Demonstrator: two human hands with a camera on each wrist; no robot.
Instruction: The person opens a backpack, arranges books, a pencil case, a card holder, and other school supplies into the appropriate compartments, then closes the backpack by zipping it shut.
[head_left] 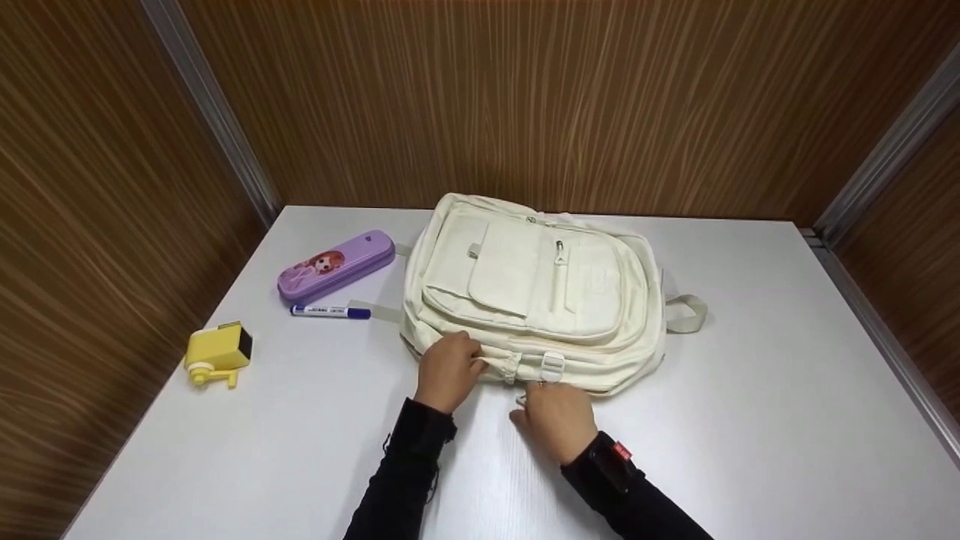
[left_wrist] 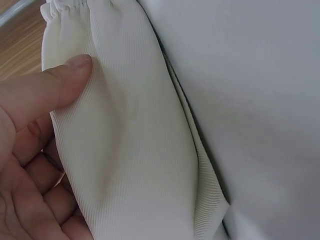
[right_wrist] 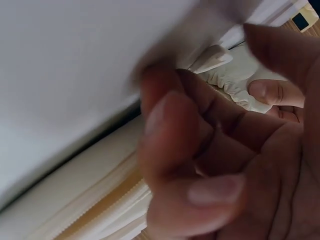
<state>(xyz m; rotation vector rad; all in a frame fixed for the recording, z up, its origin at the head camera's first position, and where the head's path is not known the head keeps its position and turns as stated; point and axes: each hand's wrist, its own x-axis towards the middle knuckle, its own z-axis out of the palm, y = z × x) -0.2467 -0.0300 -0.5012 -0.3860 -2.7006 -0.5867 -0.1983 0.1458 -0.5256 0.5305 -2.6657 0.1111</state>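
A cream backpack (head_left: 510,277) lies flat, its front pockets facing up and its side toward me. My left hand (head_left: 448,371) pinches the gathered side pocket (left_wrist: 125,130) of the backpack, thumb on the outer cloth and fingers curled behind it. By the side strap's white buckle (head_left: 553,366) is my right hand (head_left: 559,420), at the bag's near edge. In the right wrist view its fingers (right_wrist: 170,135) are loosely bent and the thumb stands apart, with nothing visible between them. A strap end (right_wrist: 212,59) shows just beyond these fingers.
On the white table (head_left: 750,420), left of the backpack, lie a purple pencil case (head_left: 337,266) and a blue-capped marker (head_left: 330,311). A yellow pencil sharpener with a crank (head_left: 217,352) sits near the left edge. Wood-grain panels (head_left: 525,105) enclose the back and sides.
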